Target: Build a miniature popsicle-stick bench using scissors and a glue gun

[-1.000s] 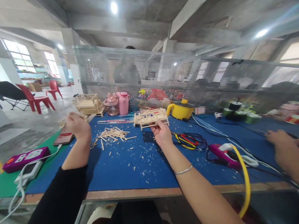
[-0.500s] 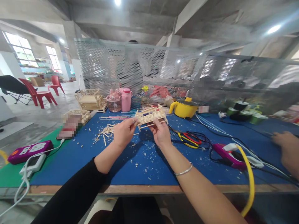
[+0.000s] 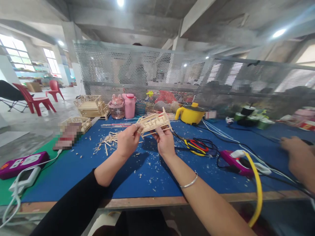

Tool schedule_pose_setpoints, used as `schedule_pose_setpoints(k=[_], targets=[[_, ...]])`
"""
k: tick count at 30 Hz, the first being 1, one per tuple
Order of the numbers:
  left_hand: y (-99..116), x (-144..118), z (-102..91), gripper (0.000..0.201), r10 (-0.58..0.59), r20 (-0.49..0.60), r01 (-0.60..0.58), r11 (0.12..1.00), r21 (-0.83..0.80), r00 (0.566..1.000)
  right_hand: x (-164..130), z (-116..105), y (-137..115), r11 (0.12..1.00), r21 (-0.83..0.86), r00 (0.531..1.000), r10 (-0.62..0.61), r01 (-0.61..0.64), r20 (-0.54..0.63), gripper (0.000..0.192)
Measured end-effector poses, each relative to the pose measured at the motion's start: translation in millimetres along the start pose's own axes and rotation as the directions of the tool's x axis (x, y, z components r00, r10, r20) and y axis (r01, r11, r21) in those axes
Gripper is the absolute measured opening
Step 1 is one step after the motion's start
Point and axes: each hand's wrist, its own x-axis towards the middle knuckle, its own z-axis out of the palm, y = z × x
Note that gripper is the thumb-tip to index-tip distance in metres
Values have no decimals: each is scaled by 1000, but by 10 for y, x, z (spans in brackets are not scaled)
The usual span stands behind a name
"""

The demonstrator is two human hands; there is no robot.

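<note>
Head view: both hands hold a small stick frame [image 3: 154, 123] up over the blue mat [image 3: 152, 170], tilted, its right end higher. Left hand [image 3: 128, 141] pinches the frame's left end between thumb and fingers; right hand [image 3: 164, 141], a bangle [image 3: 189, 183] on its wrist, grips the lower edge from beneath. Behind the left hand lies a heap of loose sticks [image 3: 110, 137], with chips scattered across the mat. Just right of the hands sit coloured wires [image 3: 197, 147] and a purple power strip [image 3: 233, 159] with a yellow cable [image 3: 256, 190]. Further back stand a yellow pot [image 3: 190, 114], a pink bottle [image 3: 129, 105] and finished frames [image 3: 90, 106]. Another person's hand [image 3: 297, 157] rests at the far right.
</note>
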Motion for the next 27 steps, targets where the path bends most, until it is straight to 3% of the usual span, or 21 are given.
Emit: schedule_pose_setpoints(k=[2, 4, 5, 6, 7, 9, 11, 12, 16, 20, 22, 24, 27], targets=[[-30, 85, -148, 17, -40, -233, 2, 987, -160, 972, 33, -24, -6, 1000, -4, 999, 7, -7, -44, 31], [-87, 197, -310, 19, -249, -509, 51, 927, -371, 824, 64, -49, -2, 1000, -18, 996, 4, -6, -84, 32], [-115, 246, -375, 21, -359, -559, 65, 877, -476, 748, 74, -59, 7, 999, -32, 995, -2, -1, -99, 32], [-133, 281, -420, 23, -413, -577, 57, 844, -534, 705, 79, -66, 20, 999, -53, 994, -12, 6, -107, 31], [-136, 297, -442, 25, -427, -549, 64, 827, -559, 718, 78, -71, 36, 996, -83, 994, -24, 15, -107, 30], [-86, 263, -417, 30, -384, -443, 104, 837, -537, 810, 59, -69, 68, 986, -165, 996, -50, 36, -80, 28], [27, 166, -329, 29, -297, -200, 180, 872, -455, 934, 21, -54, 85, 965, -253, 996, -83, 74, -25, 26], [91, 110, -274, 27, -272, -79, 212, 875, -434, 959, -1, -45, 83, 949, -299, 995, -104, 101, 7, 25], [250, -50, -68, 28, -302, 217, 371, 776, -510, 928, -80, -12, 22, 799, -526, 956, -265, 291, 128, 21], [233, -118, 88, 27, -268, 360, 434, 718, -544, 894, -129, 9, -21, 564, -691, 881, -400, 453, 252, 20], [210, -149, 149, 28, -258, 411, 463, 701, -543, 874, -146, 22, -19, 498, -710, 856, -414, 498, 310, 22], [182, -178, 186, 32, -267, 455, 504, 666, -550, 849, -150, 29, -13, 492, -714, 856, -409, 498, 316, 22], [125, -201, 186, 41, -309, 480, 555, 629, -545, 821, -106, 4, -17, 583, -707, 908, -360, 399, 215, 23]])
